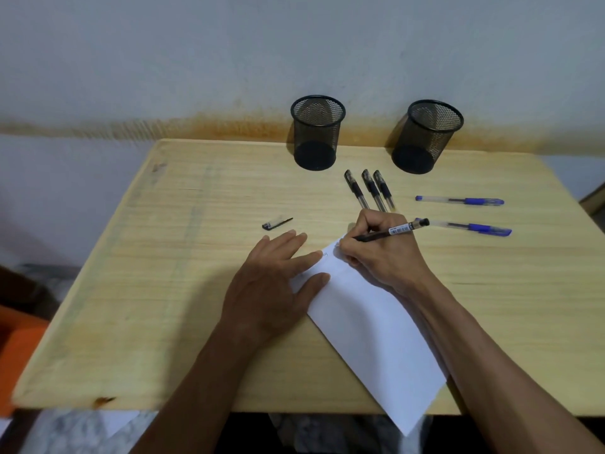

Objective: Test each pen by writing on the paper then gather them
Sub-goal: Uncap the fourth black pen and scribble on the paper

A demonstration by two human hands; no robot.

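Observation:
A white paper (366, 322) lies slanted on the wooden table (163, 290), its near corner hanging over the front edge. My right hand (383, 253) grips a black pen (397, 231) with its tip on the paper's far end, beside faint writing. My left hand (275, 283) lies flat, fingers pressing the paper's left edge. Three black capped pens (370, 190) lie side by side behind my right hand. Two blue pens (460, 200) (471, 228) lie to the right. A black pen cap (276, 223) rests left of the hands.
Two black mesh pen cups (317, 132) (427, 137) stand at the table's back edge against the wall. An orange object (19, 342) sits on the floor at the left. A brown edge (594, 198) shows at far right.

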